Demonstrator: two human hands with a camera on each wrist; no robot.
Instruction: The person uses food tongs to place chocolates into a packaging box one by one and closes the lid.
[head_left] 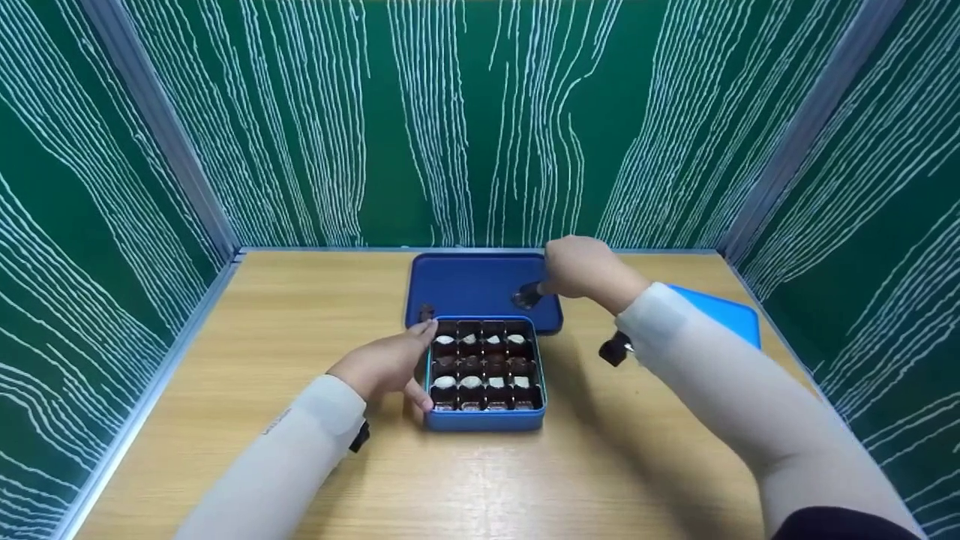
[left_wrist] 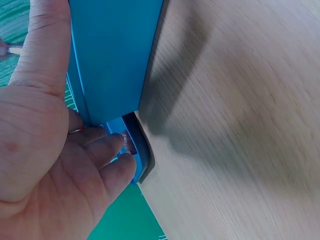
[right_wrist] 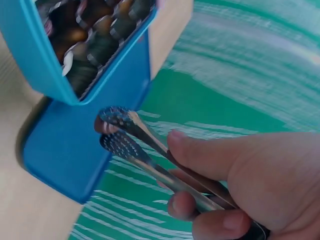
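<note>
A blue box point(head_left: 486, 421) has a divided dark insert with rows of white-topped and brown chocolates point(head_left: 470, 365). My left hand point(head_left: 390, 364) holds the box's left side, its thumb along the wall and its fingers round the far corner in the left wrist view. My right hand point(head_left: 589, 268) grips metal tongs point(right_wrist: 160, 172) above the dark blue lid point(head_left: 480, 281) behind the box. A small brown piece shows between the perforated tong tips in the right wrist view. Another brown chocolate point(head_left: 427, 310) lies on the lid's near left corner, close to my left fingers.
A lighter blue flat panel point(head_left: 720, 315) lies at the right on the wooden table point(head_left: 300, 315), partly behind my right forearm. Green walls point(head_left: 480, 135) with white streaks enclose the table at the back and sides.
</note>
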